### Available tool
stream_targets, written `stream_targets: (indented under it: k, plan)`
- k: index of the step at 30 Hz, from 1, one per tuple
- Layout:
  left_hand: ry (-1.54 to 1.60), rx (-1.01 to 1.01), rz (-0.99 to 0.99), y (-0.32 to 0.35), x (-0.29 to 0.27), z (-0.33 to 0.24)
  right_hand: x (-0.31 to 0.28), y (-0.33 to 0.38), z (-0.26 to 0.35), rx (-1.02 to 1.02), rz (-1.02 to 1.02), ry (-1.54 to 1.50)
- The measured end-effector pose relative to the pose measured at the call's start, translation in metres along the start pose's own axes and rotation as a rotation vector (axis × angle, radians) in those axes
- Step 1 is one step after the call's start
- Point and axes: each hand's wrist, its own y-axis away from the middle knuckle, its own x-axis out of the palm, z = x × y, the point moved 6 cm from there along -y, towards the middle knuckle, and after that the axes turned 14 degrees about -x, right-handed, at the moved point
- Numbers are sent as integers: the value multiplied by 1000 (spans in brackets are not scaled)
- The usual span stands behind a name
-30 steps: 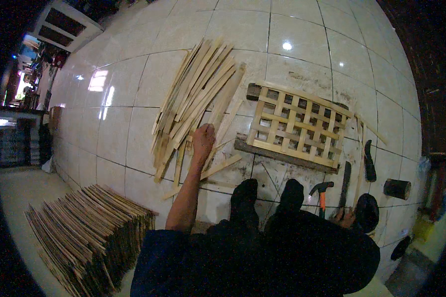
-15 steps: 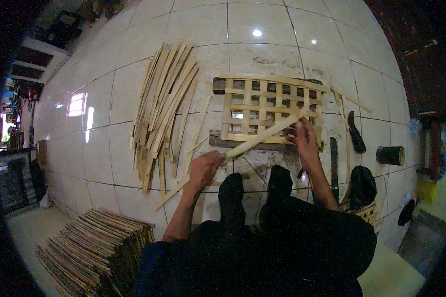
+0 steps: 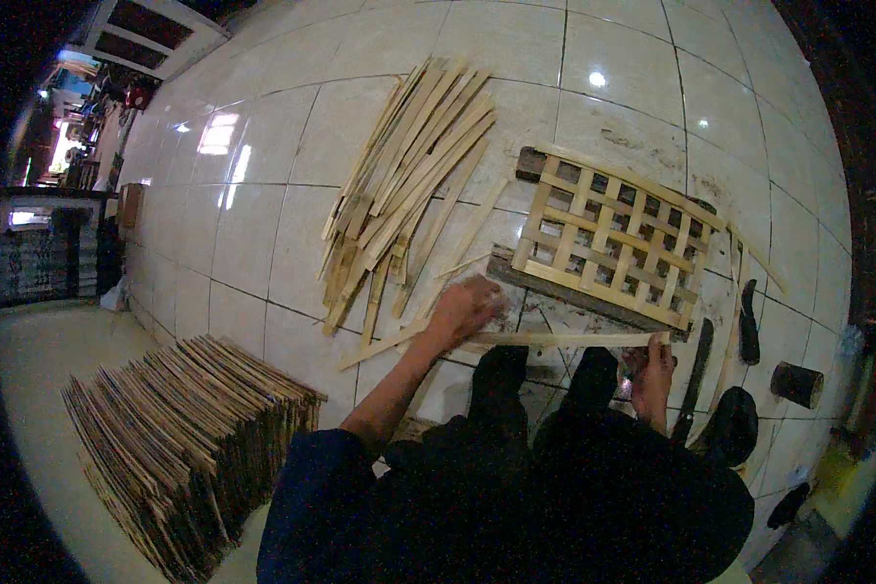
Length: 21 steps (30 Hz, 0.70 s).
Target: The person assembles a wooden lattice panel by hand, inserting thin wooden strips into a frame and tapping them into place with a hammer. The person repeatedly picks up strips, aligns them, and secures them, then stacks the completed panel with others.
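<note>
A pale, flat bamboo strip (image 3: 574, 340) stretches level between my hands, just in front of the woven bamboo lattice (image 3: 613, 232). Its right end is pinched by my right hand (image 3: 654, 378). My left hand (image 3: 465, 310) hovers over the left end, its fingers blurred, so I cannot tell if it grips the strip. The lattice lies flat, tilted down to the right, on dark wooden bars (image 3: 584, 295) on the floor. To its left a loose pile of bamboo strips (image 3: 409, 185) is spread out.
A tall stack of thin slatted panels (image 3: 195, 438) stands at lower left. Right of the lattice lie a long dark blade (image 3: 696, 375), a black curved object (image 3: 748, 326), loose strips (image 3: 759, 258) and a dark cylinder (image 3: 796, 384). My feet (image 3: 589, 375) are close to the lattice's front.
My view has turned left, shifting the scene rightward. The strip, held slanting over the lattice before, is now down in front of it. My right hand has drawn back towards me.
</note>
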Motion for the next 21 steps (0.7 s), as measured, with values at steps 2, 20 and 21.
stream_targets:
  k: [2, 20, 21]
  plan:
    - [-91, -121, -202, -6, -15, 23, -5, 6, -4, 28, -10, -26]
    - [-31, -420, -454, -41, -39, 116, 6, 22, -40, 82, -16, -41]
    - [234, -477, -454, -38, -38, 118, 6, 21, -43, 82, -9, -38]
